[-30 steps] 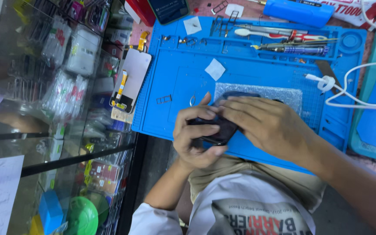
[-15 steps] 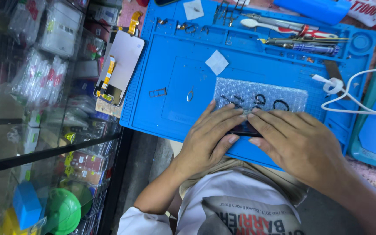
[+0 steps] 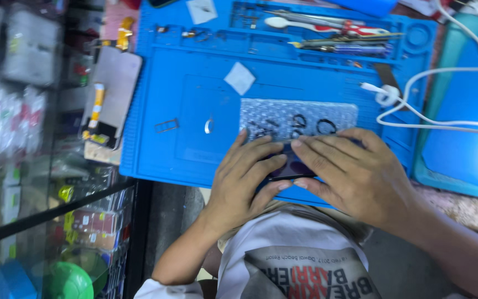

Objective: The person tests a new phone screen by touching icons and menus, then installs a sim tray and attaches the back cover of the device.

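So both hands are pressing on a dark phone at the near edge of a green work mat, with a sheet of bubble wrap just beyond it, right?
Not quite: the work mat is blue, not green, as the head view shows. The rest holds: the left hand and the right hand both press on the dark phone at the mat's near edge, with the bubble wrap just beyond it.

Blue silicone work mat point(image 3: 195, 144) covered the bench. Its far trays held a row of hand tools point(image 3: 333, 39). On the flat part lay a small white square of paper point(image 3: 240, 77), a sheet of bubble wrap point(image 3: 297, 117), a small metal clip point(image 3: 208, 126) and a thin metal frame point(image 3: 166, 126). A white cable point(image 3: 443, 72) crossed the mat's right edge. A loose phone screen point(image 3: 112, 94) lay just beside the mat's left edge.
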